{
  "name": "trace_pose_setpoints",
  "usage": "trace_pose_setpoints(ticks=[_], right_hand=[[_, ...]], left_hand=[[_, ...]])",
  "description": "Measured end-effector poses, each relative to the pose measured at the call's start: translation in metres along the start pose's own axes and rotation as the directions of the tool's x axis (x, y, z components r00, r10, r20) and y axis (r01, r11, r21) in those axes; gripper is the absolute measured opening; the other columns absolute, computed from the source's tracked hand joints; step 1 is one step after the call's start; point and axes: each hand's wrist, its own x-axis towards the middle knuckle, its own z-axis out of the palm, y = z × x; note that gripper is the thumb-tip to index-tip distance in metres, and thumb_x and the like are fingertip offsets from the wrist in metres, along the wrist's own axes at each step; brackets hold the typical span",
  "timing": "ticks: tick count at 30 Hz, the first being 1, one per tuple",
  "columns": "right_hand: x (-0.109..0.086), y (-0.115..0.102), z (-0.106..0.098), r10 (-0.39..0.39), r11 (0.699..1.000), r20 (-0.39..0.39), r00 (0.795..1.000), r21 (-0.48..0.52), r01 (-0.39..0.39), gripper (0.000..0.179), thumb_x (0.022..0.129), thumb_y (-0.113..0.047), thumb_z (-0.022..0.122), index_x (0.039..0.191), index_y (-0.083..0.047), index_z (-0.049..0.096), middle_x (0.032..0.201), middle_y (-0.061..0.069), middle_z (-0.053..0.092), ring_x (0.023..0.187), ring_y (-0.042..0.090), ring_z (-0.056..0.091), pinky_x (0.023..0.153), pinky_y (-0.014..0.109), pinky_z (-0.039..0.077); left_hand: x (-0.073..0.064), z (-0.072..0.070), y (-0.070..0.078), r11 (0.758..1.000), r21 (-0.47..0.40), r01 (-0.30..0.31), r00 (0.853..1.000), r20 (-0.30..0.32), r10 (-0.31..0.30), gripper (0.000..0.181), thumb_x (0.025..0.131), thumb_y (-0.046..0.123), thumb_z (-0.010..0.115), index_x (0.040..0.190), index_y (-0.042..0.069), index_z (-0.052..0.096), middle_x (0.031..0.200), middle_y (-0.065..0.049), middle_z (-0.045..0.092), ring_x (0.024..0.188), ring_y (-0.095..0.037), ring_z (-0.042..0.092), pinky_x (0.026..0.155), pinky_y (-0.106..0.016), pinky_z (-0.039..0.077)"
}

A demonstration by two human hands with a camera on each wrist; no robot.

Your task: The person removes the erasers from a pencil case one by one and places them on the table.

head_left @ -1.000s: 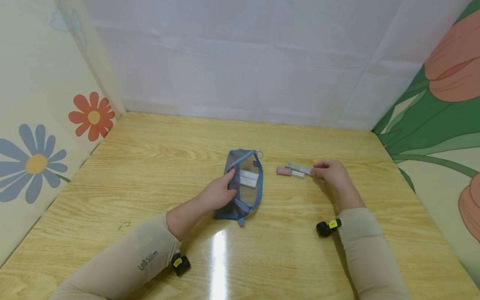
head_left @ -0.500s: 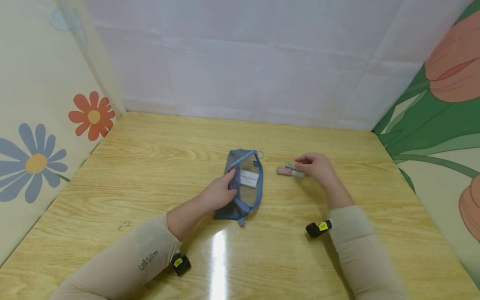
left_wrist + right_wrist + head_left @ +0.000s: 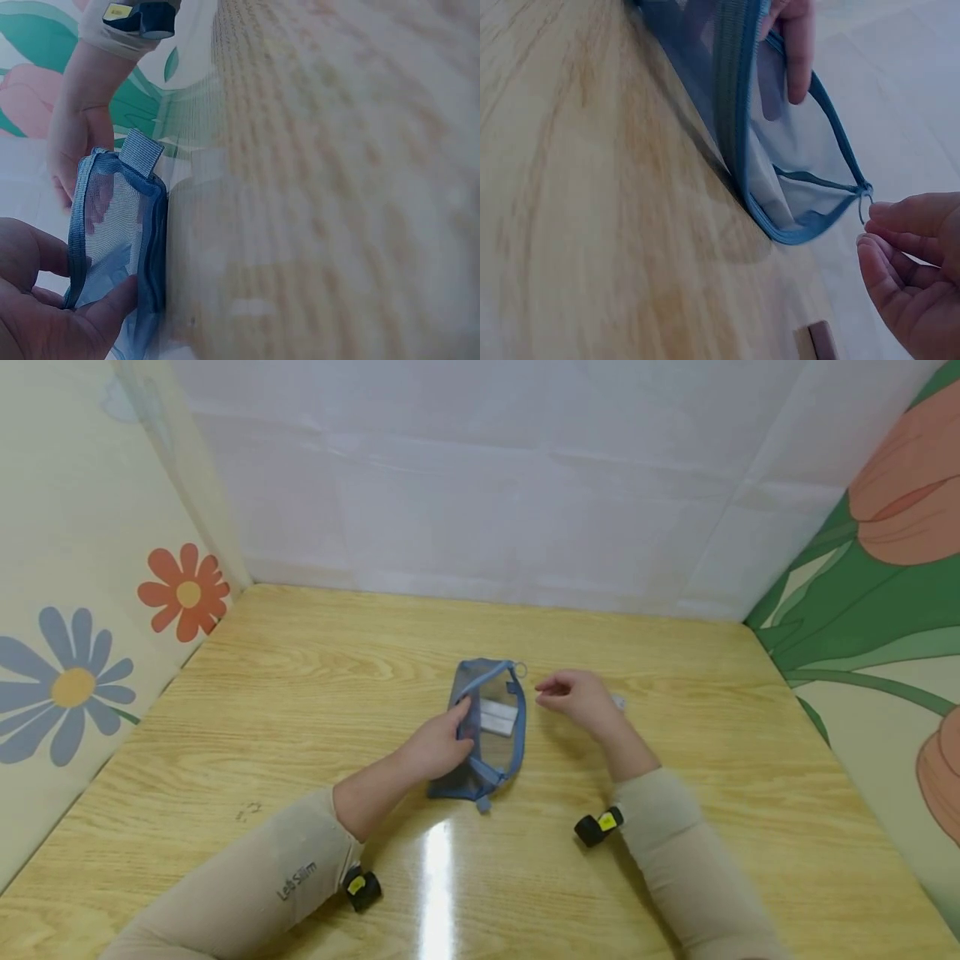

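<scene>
A blue mesh zip pouch [image 3: 453, 782] lies unzipped on the wooden table, its mouth facing right. My left hand [image 3: 435, 747] grips its near side; in the left wrist view, thumb and fingers pinch the blue zip edge [image 3: 77, 232]. Inside the pouch sit white, bar-shaped items [image 3: 497, 717]. Just right of the mouth, my right hand [image 3: 581, 700] hovers with loosely bent fingers and nothing visible between them. In the right wrist view its fingertips are right at the pouch's small ring [image 3: 864, 206]. A small pinkish-brown stick [image 3: 823, 341] lies below that hand.
In the head view, a pale tube end [image 3: 618, 702] shows behind my right wrist. The wooden table [image 3: 337, 643] extends to a white back wall [image 3: 510, 485], with flower-patterned walls on both sides.
My right hand has moved left, past the small pink and grey sticks, to the pouch's mouth, and now covers most of them in the head view. My left hand and the pouch stay put.
</scene>
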Motion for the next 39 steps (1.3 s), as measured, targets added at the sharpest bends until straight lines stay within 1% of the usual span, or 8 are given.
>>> trace_pose_setpoints(ticks=[4,7,12,18,22,28,35,39], right_hand=[[0.005,-0.004,0.010,-0.019,1.000,0.009,1.000,-0.013,0.019,0.021,0.082,-0.014,0.068,0.099,-0.004,0.068,0.090,0.008,0.066,0.085,0.020,0.060,0.077,0.031,0.049],[0.009,-0.005,0.016,0.010,1.000,0.028,1.000,-0.028,-0.009,0.019,0.081,-0.015,0.068,0.098,-0.007,0.068,0.089,0.005,0.065,0.084,0.018,0.059,0.075,0.030,0.048],[0.012,-0.004,0.024,0.030,0.999,0.058,0.998,-0.021,-0.029,0.021,0.080,-0.014,0.069,0.099,-0.006,0.068,0.088,0.005,0.065,0.083,0.018,0.058,0.073,0.029,0.048],[0.013,-0.001,0.031,0.053,0.998,0.078,0.996,-0.027,-0.051,0.020,0.079,-0.013,0.069,0.098,-0.006,0.068,0.086,0.005,0.066,0.079,0.017,0.058,0.069,0.026,0.048],[0.014,-0.001,0.034,0.061,0.996,0.085,0.995,-0.068,-0.055,0.021,0.080,-0.016,0.069,0.098,-0.008,0.069,0.084,0.003,0.065,0.075,0.015,0.056,0.065,0.025,0.046],[0.016,-0.002,0.034,0.088,0.992,0.108,0.990,-0.099,-0.077,0.021,0.080,-0.019,0.069,0.099,-0.011,0.069,0.082,0.000,0.063,0.074,0.014,0.054,0.064,0.025,0.043],[0.018,-0.002,0.035,0.083,0.987,0.161,0.983,-0.151,-0.058,0.024,0.079,-0.022,0.070,0.101,-0.012,0.068,0.085,-0.001,0.063,0.075,0.014,0.055,0.066,0.026,0.044],[0.017,-0.004,0.035,0.081,0.986,0.169,0.982,-0.159,-0.055,0.024,0.080,-0.022,0.070,0.101,-0.012,0.068,0.085,0.000,0.063,0.076,0.014,0.055,0.066,0.026,0.045]], left_hand=[[0.000,0.001,0.000,1.000,0.008,0.002,1.000,-0.002,-0.002,0.067,0.090,0.012,0.051,0.147,0.010,0.015,0.144,-0.016,0.033,0.110,-0.026,0.050,0.089,-0.038,0.045],[0.000,0.001,-0.001,1.000,0.015,-0.002,1.000,-0.004,0.002,0.067,0.090,0.012,0.051,0.147,0.010,0.015,0.143,-0.017,0.034,0.107,-0.026,0.051,0.086,-0.037,0.046],[0.000,0.002,-0.001,1.000,0.017,-0.005,1.000,-0.008,0.005,0.067,0.089,0.011,0.051,0.147,0.009,0.015,0.143,-0.018,0.034,0.110,-0.026,0.049,0.090,-0.039,0.044],[0.001,0.002,-0.001,1.000,0.013,0.004,1.000,-0.003,-0.004,0.067,0.090,0.012,0.051,0.147,0.009,0.015,0.142,-0.018,0.036,0.108,-0.026,0.051,0.087,-0.038,0.045],[0.003,0.003,-0.003,1.000,0.013,-0.002,1.000,-0.002,0.002,0.067,0.090,0.011,0.051,0.147,0.009,0.015,0.143,-0.017,0.034,0.111,-0.025,0.049,0.090,-0.039,0.044],[0.003,0.003,-0.004,1.000,0.007,-0.001,1.000,-0.001,0.001,0.068,0.090,0.012,0.051,0.147,0.009,0.015,0.144,-0.016,0.032,0.117,-0.025,0.046,0.095,-0.041,0.041],[0.003,0.003,-0.003,1.000,0.008,0.000,1.000,-0.007,0.000,0.067,0.090,0.011,0.051,0.147,0.009,0.015,0.143,-0.017,0.034,0.113,-0.026,0.048,0.092,-0.040,0.043],[0.003,0.003,-0.004,1.000,0.009,-0.003,1.000,-0.005,0.003,0.068,0.089,0.011,0.051,0.147,0.009,0.015,0.144,-0.017,0.033,0.114,-0.026,0.047,0.093,-0.040,0.042]])
